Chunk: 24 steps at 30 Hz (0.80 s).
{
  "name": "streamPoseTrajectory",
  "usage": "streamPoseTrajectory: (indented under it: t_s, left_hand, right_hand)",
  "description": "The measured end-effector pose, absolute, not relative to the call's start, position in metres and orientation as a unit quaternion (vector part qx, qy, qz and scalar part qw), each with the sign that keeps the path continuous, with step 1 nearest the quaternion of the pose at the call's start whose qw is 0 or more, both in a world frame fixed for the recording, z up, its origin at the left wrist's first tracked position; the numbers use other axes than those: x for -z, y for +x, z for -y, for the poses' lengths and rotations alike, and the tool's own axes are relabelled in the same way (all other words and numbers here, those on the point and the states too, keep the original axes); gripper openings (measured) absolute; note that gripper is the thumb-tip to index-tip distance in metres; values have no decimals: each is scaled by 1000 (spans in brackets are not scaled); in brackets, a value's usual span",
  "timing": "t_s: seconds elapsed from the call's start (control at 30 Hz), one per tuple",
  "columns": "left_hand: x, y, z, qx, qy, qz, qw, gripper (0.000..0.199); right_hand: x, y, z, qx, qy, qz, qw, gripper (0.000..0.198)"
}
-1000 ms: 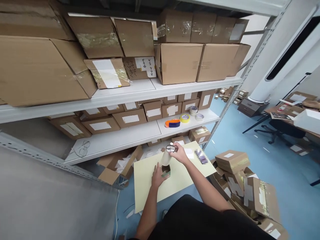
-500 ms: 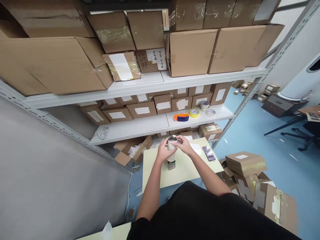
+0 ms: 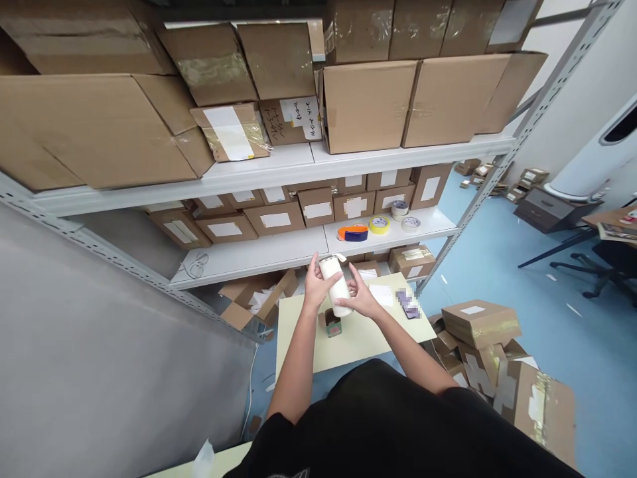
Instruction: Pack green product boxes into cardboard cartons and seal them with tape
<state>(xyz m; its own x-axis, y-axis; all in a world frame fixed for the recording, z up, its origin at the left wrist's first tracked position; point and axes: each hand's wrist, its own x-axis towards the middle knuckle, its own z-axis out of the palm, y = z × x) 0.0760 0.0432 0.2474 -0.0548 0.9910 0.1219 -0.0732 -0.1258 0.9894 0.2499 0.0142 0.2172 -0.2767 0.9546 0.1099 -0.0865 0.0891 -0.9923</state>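
A white tumbler (image 3: 336, 287) is held tilted above the table, its rim up and leaning left. My left hand (image 3: 315, 287) is closed round its upper left side, thumb across the front. On the lower right, my right hand (image 3: 363, 299) grips it with the thumb near the base; the index finger stands off it. Something small and pale sticks out at the tumbler's top, too small to name. Below the tumbler, a small green box (image 3: 333, 328) stands on the pale yellow table (image 3: 308, 345) with its top open and dark inside.
White paper (image 3: 381, 295) and a blurred-out phone-like object (image 3: 409, 304) lie on the table's right. An open carton (image 3: 261, 299) sits to the left. On the shelf (image 3: 259, 255) are tape rolls (image 3: 379, 225) and an orange-and-blue item (image 3: 353, 233). Cartons (image 3: 480, 322) pile up on the right.
The tumbler has come up out of the green box and now tilts in both hands. My right hand has moved from its top to its lower side. The view has shifted slightly.
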Motion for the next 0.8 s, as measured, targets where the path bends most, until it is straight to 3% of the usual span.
streamPoseTrajectory:
  t_s: [0.13,0.37,0.5,0.67,0.8]
  left_hand:
    - [-255,78,-45,-555,475,-420,538,132]
    - [-268,83,-41,-530,476,-455,535,130]
    - [-268,85,-40,-532,470,-419,567,129]
    - [-269,87,-41,-539,518,-457,483,134]
    - [-269,86,-43,-540,524,-454,477,136]
  right_hand:
    - [-224,259,-11,-620,-328,569,429,126]
    - [-231,263,-7,-503,-423,594,464,133]
    - [-236,264,-5,-575,-384,584,425,124]
    - [-234,260,-2,-528,-431,567,462,135]
    - [-226,258,-4,-583,-367,559,461,135]
